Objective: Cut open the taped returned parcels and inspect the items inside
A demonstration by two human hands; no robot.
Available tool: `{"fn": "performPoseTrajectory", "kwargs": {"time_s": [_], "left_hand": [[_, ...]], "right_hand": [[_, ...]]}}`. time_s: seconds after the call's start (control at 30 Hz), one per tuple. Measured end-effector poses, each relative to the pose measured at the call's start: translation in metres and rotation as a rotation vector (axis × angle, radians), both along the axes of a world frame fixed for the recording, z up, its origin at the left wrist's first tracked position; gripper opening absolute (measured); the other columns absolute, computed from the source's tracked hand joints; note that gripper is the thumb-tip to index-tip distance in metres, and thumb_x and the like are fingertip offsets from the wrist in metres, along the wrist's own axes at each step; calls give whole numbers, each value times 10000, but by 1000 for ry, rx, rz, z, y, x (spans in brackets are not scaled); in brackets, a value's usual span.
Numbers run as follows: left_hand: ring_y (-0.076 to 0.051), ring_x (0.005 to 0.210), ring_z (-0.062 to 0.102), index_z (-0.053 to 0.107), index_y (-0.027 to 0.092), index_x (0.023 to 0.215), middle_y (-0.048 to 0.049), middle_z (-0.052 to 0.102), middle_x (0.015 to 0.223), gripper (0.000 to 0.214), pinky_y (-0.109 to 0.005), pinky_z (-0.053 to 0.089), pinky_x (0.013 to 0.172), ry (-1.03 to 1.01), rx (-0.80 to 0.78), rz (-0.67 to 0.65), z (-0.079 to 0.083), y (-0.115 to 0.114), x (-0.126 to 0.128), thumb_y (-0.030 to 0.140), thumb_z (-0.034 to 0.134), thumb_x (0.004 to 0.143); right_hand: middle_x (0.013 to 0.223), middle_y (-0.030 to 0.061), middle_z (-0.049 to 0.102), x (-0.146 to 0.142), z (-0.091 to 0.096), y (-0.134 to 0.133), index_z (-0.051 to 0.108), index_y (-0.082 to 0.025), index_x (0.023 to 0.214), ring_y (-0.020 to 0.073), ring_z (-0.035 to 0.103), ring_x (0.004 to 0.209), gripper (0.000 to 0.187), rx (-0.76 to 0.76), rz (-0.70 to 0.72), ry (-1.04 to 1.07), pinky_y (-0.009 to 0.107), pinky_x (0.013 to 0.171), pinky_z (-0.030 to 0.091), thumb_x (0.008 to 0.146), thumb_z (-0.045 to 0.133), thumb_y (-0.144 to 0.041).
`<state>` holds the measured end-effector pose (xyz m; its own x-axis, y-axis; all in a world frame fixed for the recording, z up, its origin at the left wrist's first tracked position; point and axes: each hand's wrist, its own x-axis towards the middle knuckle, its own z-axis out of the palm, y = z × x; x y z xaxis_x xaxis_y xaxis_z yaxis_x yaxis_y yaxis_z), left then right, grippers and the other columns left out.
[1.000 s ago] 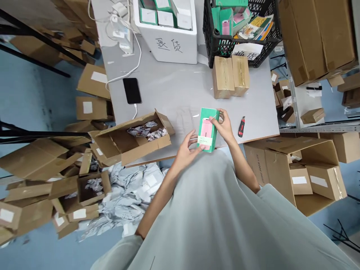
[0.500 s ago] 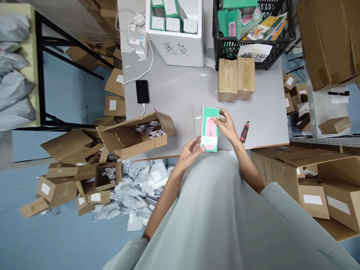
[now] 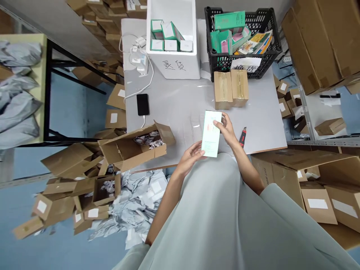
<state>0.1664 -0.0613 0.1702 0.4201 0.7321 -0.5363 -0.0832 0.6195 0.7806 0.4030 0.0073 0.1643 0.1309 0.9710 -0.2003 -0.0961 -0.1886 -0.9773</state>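
Between my two hands is a slim product box (image 3: 210,140), its pale printed face turned up toward me, over the table's front edge. My left hand (image 3: 189,159) grips its lower left corner, thumb on the face. Fingers of my right hand (image 3: 226,129) are closed on the upper right side, the thumb lying across the print. A red and black box cutter (image 3: 243,136) lies on the table just right of my right wrist. Two small taped cartons (image 3: 231,89) stand side by side beyond the box.
A white foam bin (image 3: 174,67) and a black crate (image 3: 244,65) with green boxes stand at the table's back. An open carton (image 3: 135,150) with crumpled paper and a phone (image 3: 143,104) are at left. Discarded cartons and grey bags (image 3: 135,202) cover the floor.
The product box has been turned over: its green and pink side faced up before, and now the pale printed side does. Both hands keep hold of it. The camera view has tilted slightly.
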Motion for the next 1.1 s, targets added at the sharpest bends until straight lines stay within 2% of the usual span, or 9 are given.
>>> {"fn": "performPoseTrajectory", "kwargs": {"time_s": [0.17, 0.3, 0.4, 0.47, 0.57, 0.63, 0.77, 0.9, 1.1], "left_hand": [[-424, 1402, 720, 725, 180, 1483, -213, 766, 1480, 932, -599, 587, 1194, -36, -31, -12, -4, 5, -4, 618, 1035, 721], [-399, 1379, 729, 731, 176, 1443, -203, 757, 1496, 932, -580, 555, 1234, 10, 10, 6, -9, 5, -4, 617, 1049, 686], [-380, 1365, 721, 701, 180, 1457, -193, 743, 1494, 928, -552, 584, 1189, 116, 66, 50, -11, 3, -1, 596, 1031, 697], [-369, 1364, 706, 682, 197, 1464, -179, 732, 1477, 883, -514, 619, 1117, 248, 150, 91, -9, -1, 3, 542, 1013, 721], [-357, 1376, 682, 676, 246, 1442, -149, 703, 1470, 808, -473, 636, 1056, 429, 336, 135, -2, -7, 10, 449, 998, 730], [-364, 1398, 674, 681, 259, 1416, -145, 698, 1479, 763, -476, 634, 1059, 439, 370, 115, 3, -9, 10, 466, 990, 749], [-407, 1487, 645, 699, 245, 1438, -162, 697, 1570, 786, -519, 624, 1122, 204, 169, 24, 8, -2, -2, 614, 968, 798], [-437, 1366, 738, 744, 207, 1452, -184, 777, 1466, 858, -581, 641, 1115, -59, -76, -74, 2, 5, -12, 659, 991, 765], [-431, 1404, 714, 749, 191, 1410, -188, 790, 1433, 905, -569, 591, 1179, -4, -76, 1, -10, 1, -1, 608, 1054, 667]], "right_hand": [[1472, 97, 736, -3, 6, -2, 559, -347, 1449, 334, 685, 1395, 805, -24, 58, 22, 466, 1059, 665, 839, 834, -794], [1546, 109, 692, -3, 7, -1, 555, -351, 1571, 339, 690, 1387, 932, -9, 81, -42, 481, 1095, 656, 838, 796, -873], [1665, 128, 592, -7, 11, -2, 484, -374, 1680, 352, 690, 1390, 1065, -23, 37, -107, 501, 1086, 659, 808, 837, -874], [1718, 123, 540, -11, 14, -3, 452, -393, 1710, 367, 623, 1489, 1095, -9, 3, -177, 528, 1155, 623, 802, 877, -835], [1700, 105, 568, -14, 17, -4, 568, -384, 1611, 366, 492, 1612, 939, 46, -38, -291, 565, 1324, 479, 824, 892, -782], [1606, 99, 646, -13, 16, -3, 657, -354, 1474, 361, 534, 1567, 776, 51, -44, -284, 564, 1343, 454, 856, 859, -777], [1411, 76, 734, -7, 11, -3, 661, -321, 1357, 327, 685, 1340, 682, 10, -11, -139, 478, 1135, 612, 904, 762, -821], [1373, 60, 740, -3, 9, -5, 634, -344, 1382, 310, 716, 1262, 713, -29, 43, -69, 414, 945, 660, 917, 702, -881], [1549, 96, 673, -1, 4, -6, 583, -356, 1532, 313, 710, 1326, 833, 4, 42, -65, 471, 1085, 654, 896, 776, -859]]}}
